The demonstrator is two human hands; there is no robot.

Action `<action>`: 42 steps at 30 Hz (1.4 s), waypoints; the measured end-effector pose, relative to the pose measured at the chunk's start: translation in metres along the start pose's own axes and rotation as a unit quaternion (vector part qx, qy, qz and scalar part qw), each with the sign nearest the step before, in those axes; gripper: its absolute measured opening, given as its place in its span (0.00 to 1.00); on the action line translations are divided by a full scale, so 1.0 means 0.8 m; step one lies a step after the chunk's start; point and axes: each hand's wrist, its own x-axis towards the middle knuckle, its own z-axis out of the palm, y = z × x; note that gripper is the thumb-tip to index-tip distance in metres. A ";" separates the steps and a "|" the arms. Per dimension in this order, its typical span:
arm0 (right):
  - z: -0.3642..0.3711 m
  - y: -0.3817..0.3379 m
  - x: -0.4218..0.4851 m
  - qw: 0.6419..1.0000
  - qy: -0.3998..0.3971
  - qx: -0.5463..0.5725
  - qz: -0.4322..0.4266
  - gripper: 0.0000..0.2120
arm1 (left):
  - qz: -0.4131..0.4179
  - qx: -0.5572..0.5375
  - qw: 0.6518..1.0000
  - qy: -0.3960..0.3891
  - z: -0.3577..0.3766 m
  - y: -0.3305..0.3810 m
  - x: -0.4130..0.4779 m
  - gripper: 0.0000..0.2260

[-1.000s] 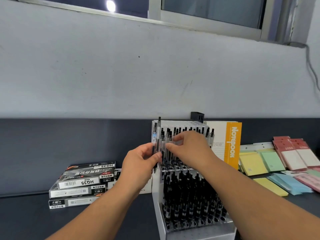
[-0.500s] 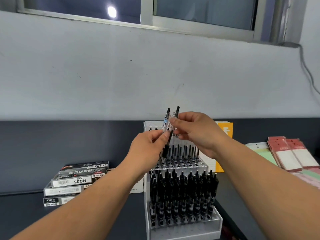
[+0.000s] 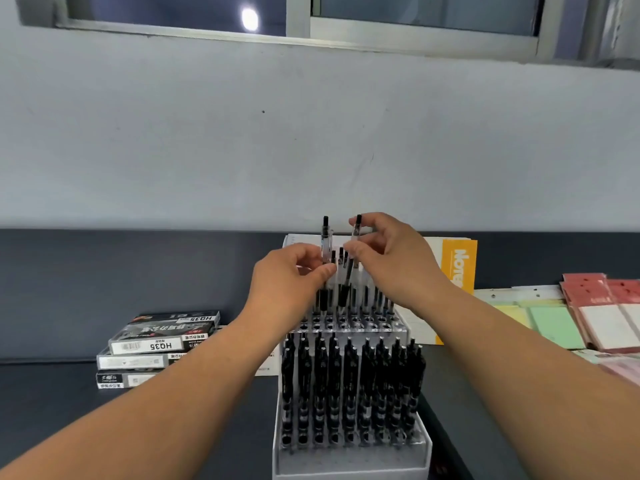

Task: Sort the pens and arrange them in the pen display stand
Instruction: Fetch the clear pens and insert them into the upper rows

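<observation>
A tiered clear pen display stand (image 3: 349, 455) stands on the dark table in front of me. Its lower tier is packed with several black pens (image 3: 349, 382); clear-barrelled pens with black tips stand in the upper tier. My left hand (image 3: 284, 289) pinches one clear pen (image 3: 325, 237) upright above the upper tier's left side. Just to the right, my right hand (image 3: 391, 261) pinches a second clear pen (image 3: 354, 237), slightly tilted, its lower end over the upper tier's holes.
Stacked black pen boxes (image 3: 162, 341) marked HQ35 lie left of the stand. A white and orange notebook (image 3: 457, 265) leans against the wall behind it. Coloured sticky-note pads (image 3: 554, 323) and pink packs (image 3: 606, 306) cover the table at the right.
Both hands have come down a little toward the upper tier. The two pens, close together half a second ago, are now held apart, one in each hand.
</observation>
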 end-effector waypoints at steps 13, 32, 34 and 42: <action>0.032 0.016 -0.004 0.995 -0.077 -0.070 -0.006 0.17 | 0.016 0.228 0.973 -0.038 0.004 -0.010 -0.009 0.07; 0.034 0.012 -0.002 0.992 -0.077 -0.099 0.034 0.15 | 0.124 0.231 0.964 -0.048 -0.002 -0.002 -0.002 0.13; 0.033 0.012 -0.003 0.993 -0.073 -0.084 0.030 0.16 | 0.132 0.229 0.963 -0.053 -0.005 -0.003 0.001 0.12; 0.033 0.011 0.002 0.990 -0.077 -0.111 0.032 0.16 | 0.090 0.270 0.957 -0.058 -0.002 -0.004 0.006 0.08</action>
